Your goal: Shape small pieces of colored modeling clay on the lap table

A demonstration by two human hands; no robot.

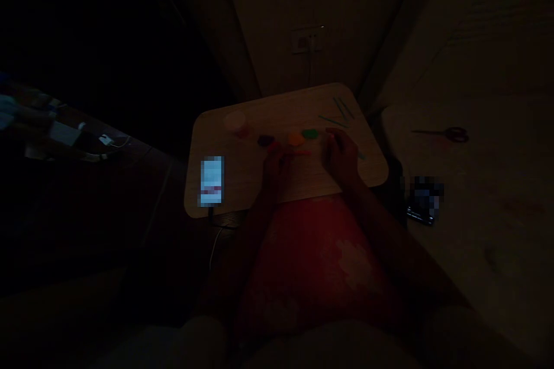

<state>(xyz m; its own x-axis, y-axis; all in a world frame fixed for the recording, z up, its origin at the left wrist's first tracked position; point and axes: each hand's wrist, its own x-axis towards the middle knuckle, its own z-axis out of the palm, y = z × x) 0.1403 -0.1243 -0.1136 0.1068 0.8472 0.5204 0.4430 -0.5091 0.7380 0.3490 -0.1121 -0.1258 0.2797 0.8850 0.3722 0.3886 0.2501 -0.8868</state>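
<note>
The light is very dim. My left hand (274, 167) is closed over a small wooden table (242, 184), its fingers pinched at one end of a thin orange-red strip (299, 153). To the right, my right hand (341, 155) is curled with thumb and forefinger together; whatever it may hold is too dark to make out. Just beyond the hands lie soft-looking lumps, perhaps modelling clay: a dark purple lump (265, 140), an orange lump (296, 139) and a green lump (310, 134). A reddish lump (243, 131) sits farther left beside a pale round thing (235, 120).
Several thin green sticks (338, 108) lie at the table's far right. A lit phone (211, 181) with a cable is at its left. Scissors (445, 134) and another dark device (423, 202) rest on the surface to the right. Behind is a wall socket (306, 40).
</note>
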